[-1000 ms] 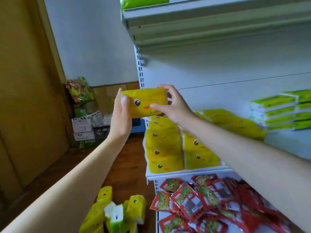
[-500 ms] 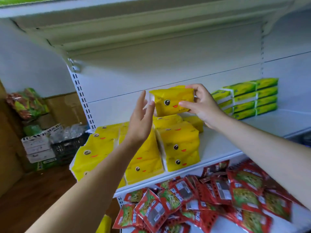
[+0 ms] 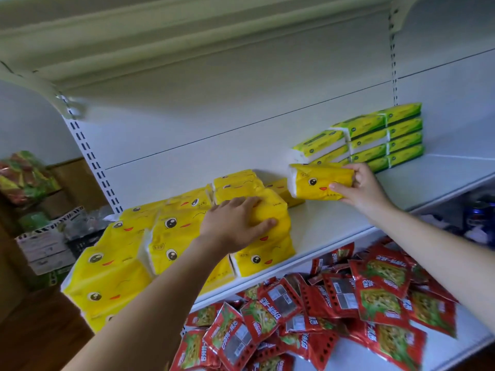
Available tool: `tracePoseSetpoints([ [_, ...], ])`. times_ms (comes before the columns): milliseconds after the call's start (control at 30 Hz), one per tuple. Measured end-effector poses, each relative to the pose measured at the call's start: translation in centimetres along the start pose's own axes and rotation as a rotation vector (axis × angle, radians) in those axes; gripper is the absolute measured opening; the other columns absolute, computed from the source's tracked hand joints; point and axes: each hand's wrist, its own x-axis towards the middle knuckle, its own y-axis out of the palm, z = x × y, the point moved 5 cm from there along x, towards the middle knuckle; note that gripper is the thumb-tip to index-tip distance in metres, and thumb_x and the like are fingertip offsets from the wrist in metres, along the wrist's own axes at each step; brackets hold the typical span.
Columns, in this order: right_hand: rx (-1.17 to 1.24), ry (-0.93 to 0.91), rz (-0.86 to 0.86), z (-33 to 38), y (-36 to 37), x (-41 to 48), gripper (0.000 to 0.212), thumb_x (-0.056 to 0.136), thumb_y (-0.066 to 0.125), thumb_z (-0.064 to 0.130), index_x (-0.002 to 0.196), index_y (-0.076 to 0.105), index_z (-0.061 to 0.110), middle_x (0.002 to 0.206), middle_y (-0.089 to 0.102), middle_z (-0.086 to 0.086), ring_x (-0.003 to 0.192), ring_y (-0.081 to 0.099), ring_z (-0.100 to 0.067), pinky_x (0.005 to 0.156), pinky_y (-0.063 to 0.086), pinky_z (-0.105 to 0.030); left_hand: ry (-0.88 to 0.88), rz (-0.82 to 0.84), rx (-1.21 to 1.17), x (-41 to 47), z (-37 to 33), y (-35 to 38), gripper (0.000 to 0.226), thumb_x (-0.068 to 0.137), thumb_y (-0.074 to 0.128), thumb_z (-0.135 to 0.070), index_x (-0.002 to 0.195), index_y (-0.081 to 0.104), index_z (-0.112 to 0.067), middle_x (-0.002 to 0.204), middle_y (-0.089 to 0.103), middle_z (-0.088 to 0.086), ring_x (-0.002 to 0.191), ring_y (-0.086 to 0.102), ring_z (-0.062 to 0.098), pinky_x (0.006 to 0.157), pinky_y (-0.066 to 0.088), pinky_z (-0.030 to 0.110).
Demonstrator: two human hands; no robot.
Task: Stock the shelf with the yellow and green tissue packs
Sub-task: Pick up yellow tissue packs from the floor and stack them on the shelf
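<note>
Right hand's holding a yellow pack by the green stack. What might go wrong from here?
1. The yellow pack in the right hand is close in front of the green packs; pushing it in may knock their front stack over.
2. The left hand presses on the yellow stack, whose leftmost packs seem to overhang the shelf edge; a shove may tip them off.

Counted: yellow cartoon-face plastic tissue packs [image 3: 166,231], at least eleven; green flat plastic tissue packs [image 3: 404,142], three stacks, rightmost four high; red foil snack sachets [image 3: 380,303], heap, uncountable.
</note>
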Motion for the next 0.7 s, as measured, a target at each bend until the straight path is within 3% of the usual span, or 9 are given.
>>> tracePoseSetpoints([
  [133,-0.065,0.003,-0.032,-2.0,0.4,1.6,0.043,0.079,0.071,0.008,0.106,0.042,0.025,0.119,0.055,-0.018,0.107,0.055,-0.036,0.088,0.046,-0.059,0.021,-0.031,0.028,-0.2,-0.1,0.1,0.066,0.087,0.032,-0.068,0.144,0.025,-0.036,0.149,0.036,-0.007,0.136,0.035,0.019,0.107,0.029,0.033],
  [333,-0.104,-0.056,-0.037,-1.9,2.8,4.5,0.043,0.078,0.071,0.009,0.108,0.044,0.022,0.112,0.057,-0.016,0.103,0.057,-0.032,0.086,0.049,-0.05,0.049,-0.051,0.057,0.0,0.0,0.2,0.069,0.085,0.026,-0.074,0.144,0.022,-0.039,0.149,0.034,-0.011,0.135,0.036,0.016,0.104,0.033,0.03],
  [467,-0.126,-0.066,-0.016,-2.1,4.6,6.0,0.046,0.079,0.071,0.012,0.117,0.044,0.018,0.117,0.056,-0.014,0.105,0.056,-0.03,0.086,0.05,-0.045,0.066,-0.061,0.098,0.2,0.2,0.4,0.095,0.06,0.0,-0.084,0.144,0.019,-0.041,0.149,0.034,-0.015,0.134,0.036,0.013,0.104,0.034,0.028],
  [567,-0.158,-0.081,0.011,-2.0,6.2,6.4,0.046,0.081,0.069,0.013,0.12,0.044,0.015,0.118,0.051,-0.007,0.106,0.05,-0.022,0.082,0.045,-0.035,0.058,-0.05,0.102,0.4,0.2,0.5,0.085,0.073,0.009,-0.085,0.145,0.016,-0.04,0.15,0.031,-0.014,0.136,0.035,0.014,0.105,0.034,0.029],
  [700,-0.205,-0.112,0.019,-2.7,8.3,6.0,0.046,0.081,0.067,0.01,0.121,0.044,0.011,0.106,0.046,-0.002,0.094,0.047,-0.018,0.07,0.036,-0.025,0.056,-0.065,0.115,0.3,0.1,0.5,0.071,0.083,0.022,-0.071,0.146,0.016,-0.039,0.151,0.031,-0.012,0.136,0.035,0.016,0.105,0.033,0.03],
])
